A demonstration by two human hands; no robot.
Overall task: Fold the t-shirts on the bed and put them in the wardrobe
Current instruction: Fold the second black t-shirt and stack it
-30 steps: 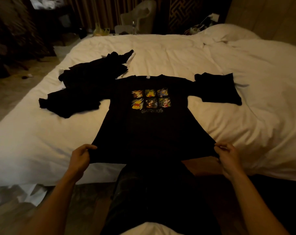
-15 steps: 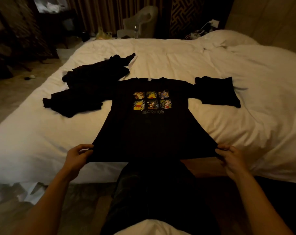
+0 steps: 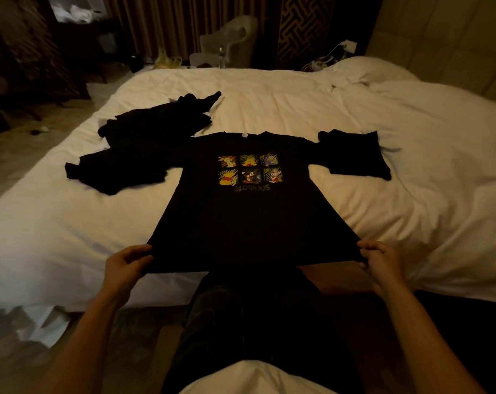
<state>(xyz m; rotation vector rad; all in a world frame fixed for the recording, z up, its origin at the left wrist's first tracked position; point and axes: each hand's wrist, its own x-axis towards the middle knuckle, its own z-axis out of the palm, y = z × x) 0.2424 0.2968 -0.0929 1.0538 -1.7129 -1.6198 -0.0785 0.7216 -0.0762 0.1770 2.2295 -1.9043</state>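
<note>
Hands pinching the hem of a black t-shirt (image 3: 249, 223) at the bed's (image 3: 411, 194) near edge.

Both bare forearms reach forward and slightly outward. The left hand (image 3: 124, 265) grips the hem's left corner with its fingers curled over the cloth, and the right hand (image 3: 380, 260) pinches the right corner the same way, so the hem is pulled taut between them. The t-shirt lies face up in the middle of the bed, collar toward the far edge. Its right sleeve is spread flat. On the chest is a print (image 3: 251, 172) of six coloured cartoon panels above the word GLORIOUS. The left sleeve runs into a pile (image 3: 144, 149) of dark clothes lying toward the bed's left edge.
</note>
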